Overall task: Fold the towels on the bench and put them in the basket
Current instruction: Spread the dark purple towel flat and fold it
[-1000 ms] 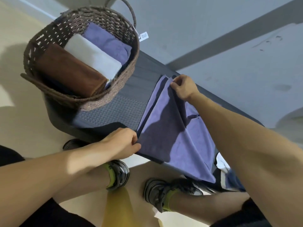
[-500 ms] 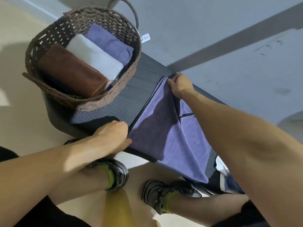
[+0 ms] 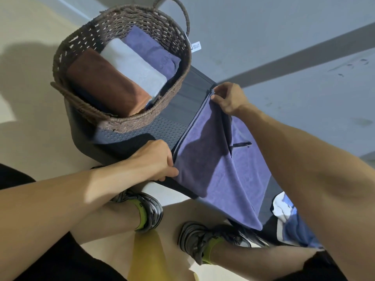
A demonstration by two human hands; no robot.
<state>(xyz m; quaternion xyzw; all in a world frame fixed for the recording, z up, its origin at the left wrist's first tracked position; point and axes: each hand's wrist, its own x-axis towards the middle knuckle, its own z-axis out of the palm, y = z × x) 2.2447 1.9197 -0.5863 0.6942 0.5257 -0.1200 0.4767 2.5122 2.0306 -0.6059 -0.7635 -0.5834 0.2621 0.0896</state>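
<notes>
A purple towel (image 3: 219,169) lies across the dark counter (image 3: 162,128) at the frame's centre, its lower end hanging over the near edge. The left hand (image 3: 156,161) pinches the towel's near left corner; the right hand (image 3: 227,98) pinches its far corner, both with curled fingers. In the upper left, a woven basket (image 3: 129,122) stands on the counter holding folded brown (image 3: 105,86), white (image 3: 134,65) and purple towels side by side. A small white tag (image 3: 195,46) hangs from the basket's rim; its print is too small to read. Another towel (image 3: 288,220), white and blue, lies at lower right.
</notes>
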